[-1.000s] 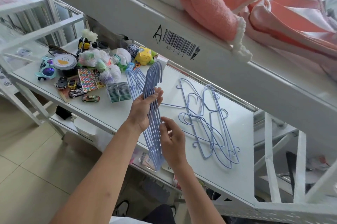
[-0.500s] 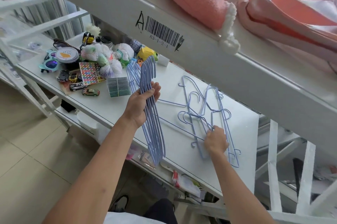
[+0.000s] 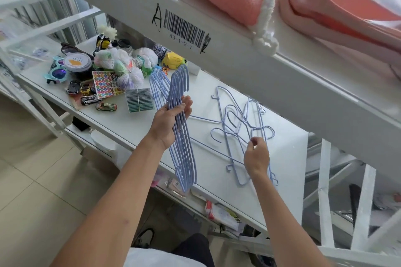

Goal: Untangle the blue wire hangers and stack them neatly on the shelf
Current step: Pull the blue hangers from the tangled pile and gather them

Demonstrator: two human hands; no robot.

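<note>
Approx half done: left hand (image 3: 168,122) grips aligned hanger bundle (image 3: 183,147) mid-frame; right hand (image 3: 256,158) pinches wire in tangled hangers (image 3: 240,127), center-right, on shelf (image 3: 288,158).

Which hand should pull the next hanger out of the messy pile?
Probably the right hand: it already pinches a wire in the tangled pile. The left hand is busy holding the neat bundle.
</note>
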